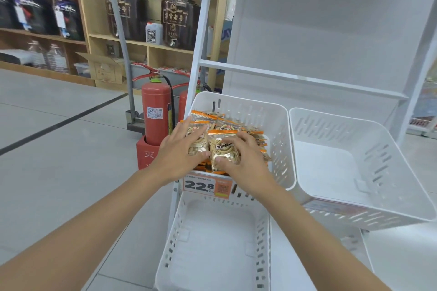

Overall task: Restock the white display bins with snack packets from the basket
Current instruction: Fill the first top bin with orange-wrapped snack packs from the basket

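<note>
A white display bin (269, 116) on the white rack holds several orange-and-clear snack packets (208, 120). My left hand (179, 149) lies over the left packets with fingers spread, its thumb against a packet's lower edge. My right hand (243, 156) pinches the front packet (222, 149) between thumb and curled fingers. A second white bin (354, 168) to the right has nothing in it, and a third white bin (212, 243) below also holds nothing. The basket is out of view.
A price tag (205, 186) reading 22.8 hangs on the filled bin's front. Red fire extinguishers (156, 111) stand on the floor left of the rack, beside a grey trolley handle (123, 30). Wooden shelves (153, 45) with dark jars stand behind.
</note>
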Tool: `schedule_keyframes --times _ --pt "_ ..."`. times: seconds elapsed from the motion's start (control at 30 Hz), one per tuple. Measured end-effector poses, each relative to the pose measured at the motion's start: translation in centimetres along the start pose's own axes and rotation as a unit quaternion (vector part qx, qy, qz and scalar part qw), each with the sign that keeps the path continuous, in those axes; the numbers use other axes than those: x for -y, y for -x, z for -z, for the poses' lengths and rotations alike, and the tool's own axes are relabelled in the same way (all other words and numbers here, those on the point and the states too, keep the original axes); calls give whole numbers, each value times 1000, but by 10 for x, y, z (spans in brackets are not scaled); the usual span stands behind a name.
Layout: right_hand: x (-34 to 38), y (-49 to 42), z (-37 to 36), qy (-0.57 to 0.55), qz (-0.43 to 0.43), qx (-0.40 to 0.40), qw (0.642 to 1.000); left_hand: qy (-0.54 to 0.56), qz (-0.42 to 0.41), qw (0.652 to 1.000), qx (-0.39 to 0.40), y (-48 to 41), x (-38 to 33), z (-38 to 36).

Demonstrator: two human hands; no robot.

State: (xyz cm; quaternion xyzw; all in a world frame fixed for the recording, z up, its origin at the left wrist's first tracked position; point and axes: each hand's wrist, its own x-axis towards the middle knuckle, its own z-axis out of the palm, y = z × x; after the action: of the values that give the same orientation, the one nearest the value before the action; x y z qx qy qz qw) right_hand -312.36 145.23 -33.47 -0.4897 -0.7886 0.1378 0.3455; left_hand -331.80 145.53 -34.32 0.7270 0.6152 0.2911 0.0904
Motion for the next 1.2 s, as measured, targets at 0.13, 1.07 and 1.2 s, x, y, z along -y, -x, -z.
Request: schedule_keyframes --times 0.13,1.07,1.2 --pt "-1 5 -3 3 -26 -33 999 7 11 999 -33 8 -4 1" --pt "70 399 -145 -20 -14 491 871 154 266 946 102 395 -4 -11" --pt "62 407 -164 62 109 395 910 154 258 945 126 393 -6 -17"
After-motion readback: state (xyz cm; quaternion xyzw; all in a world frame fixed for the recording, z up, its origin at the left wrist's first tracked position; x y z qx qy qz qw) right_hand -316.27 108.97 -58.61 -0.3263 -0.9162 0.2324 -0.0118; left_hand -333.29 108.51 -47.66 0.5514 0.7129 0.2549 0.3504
